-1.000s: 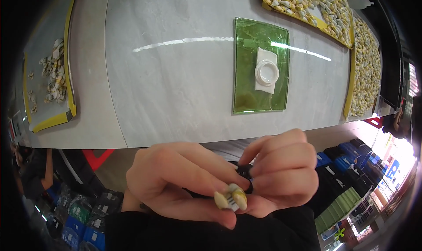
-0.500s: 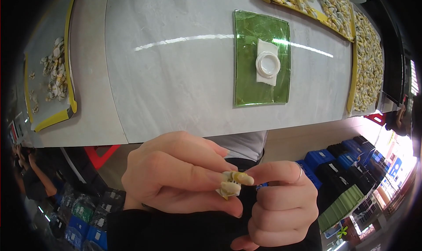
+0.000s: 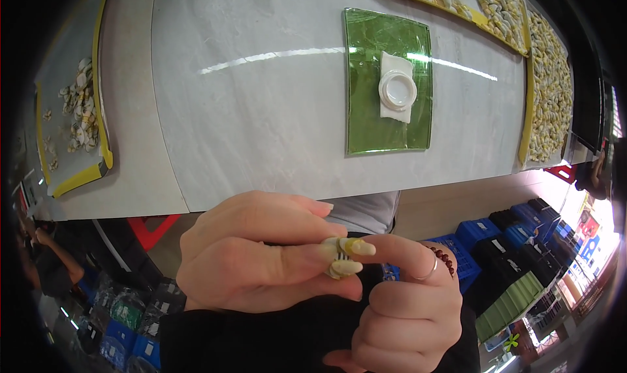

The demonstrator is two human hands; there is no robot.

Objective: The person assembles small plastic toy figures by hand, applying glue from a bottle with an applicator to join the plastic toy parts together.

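Note:
My left hand (image 3: pixel 255 255) pinches a small cream-coloured figure (image 3: pixel 343 258) with yellow parts and black stripes between thumb and fingers. Its exact kind is too small to make out. From the right, the bent index finger of my right hand (image 3: pixel 408 301) reaches the figure and seems to touch its yellow-and-cream end. The other right fingers are curled in, and the thumb sticks out below them. A ring is on the index finger. Both hands are in front of the table's near edge, above my lap.
A green glossy mat (image 3: pixel 388 135) on the grey table (image 3: pixel 261 125) bears a white round dish (image 3: pixel 398 90) on a folded white cloth (image 3: pixel 395 63). Yellow-edged trays of similar small pieces stand left (image 3: pixel 104 112) and right (image 3: pixel 528 112). Blue crates (image 3: pixel 477 231) are stacked on the floor.
The figure has turned in my left fingers and risen slightly, showing its black stripes more. My right hand has shifted a little left, its index finger straighter and a beaded bracelet now showing.

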